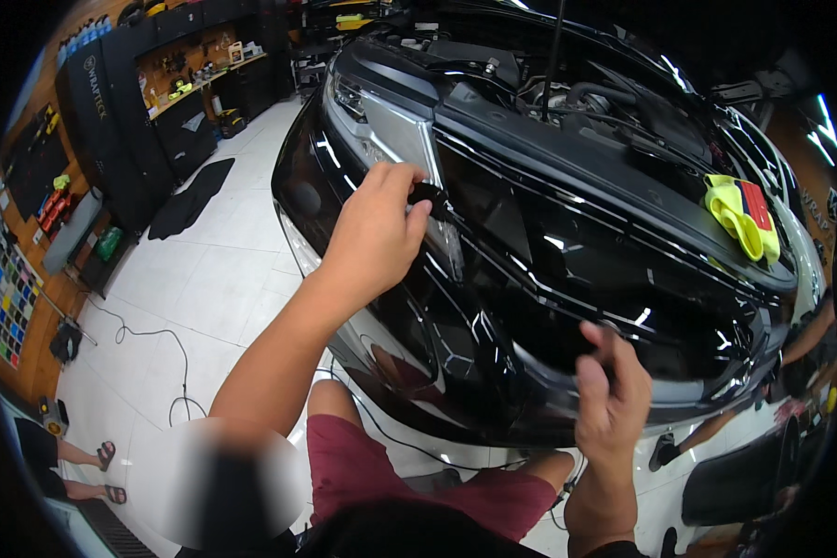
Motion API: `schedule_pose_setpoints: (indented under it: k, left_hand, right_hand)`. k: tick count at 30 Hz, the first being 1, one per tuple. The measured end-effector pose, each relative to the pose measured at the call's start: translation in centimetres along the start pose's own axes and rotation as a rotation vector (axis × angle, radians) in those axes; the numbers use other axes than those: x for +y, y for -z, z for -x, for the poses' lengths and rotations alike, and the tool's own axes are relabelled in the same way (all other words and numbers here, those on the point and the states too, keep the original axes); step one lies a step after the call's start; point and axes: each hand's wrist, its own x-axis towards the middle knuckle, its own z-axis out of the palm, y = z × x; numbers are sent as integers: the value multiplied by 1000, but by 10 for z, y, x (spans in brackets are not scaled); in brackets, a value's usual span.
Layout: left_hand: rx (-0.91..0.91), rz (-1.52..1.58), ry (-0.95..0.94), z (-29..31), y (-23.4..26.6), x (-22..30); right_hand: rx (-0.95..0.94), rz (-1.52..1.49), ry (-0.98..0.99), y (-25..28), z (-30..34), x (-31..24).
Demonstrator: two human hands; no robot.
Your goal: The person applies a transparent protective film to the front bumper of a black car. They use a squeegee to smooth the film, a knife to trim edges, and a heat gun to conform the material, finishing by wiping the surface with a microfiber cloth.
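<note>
A glossy black car front [567,279] with its hood raised fills the middle of the view. My left hand [374,228] is closed on a small black tool [429,194] and presses it against the grille edge beside the headlight [395,130]. My right hand [612,391] pinches the lower edge of the black grille panel, thumb up against it. A yellow cloth with a red patch [742,214] lies on the engine bay's right side. My knees in dark red shorts [363,465] are below the bumper.
A black cable [149,335] runs across the white tiled floor on the left. Black cabinets and a workbench with tools [195,84] line the far left wall. Another person's sandalled feet [102,470] show at the lower left. A colour swatch board [5,298] hangs left.
</note>
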Motion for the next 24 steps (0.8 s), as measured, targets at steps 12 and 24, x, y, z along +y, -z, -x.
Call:
schedule_pose_setpoints:
  k: [12,24]
  left_hand:
    - [37,181,2,8,-2,-35]
    - [114,241,221,2,-4,-21]
  right_hand:
    - [-247,718,660,-60,-76,-16]
    - [-127,-713,-179,13,-45,-27]
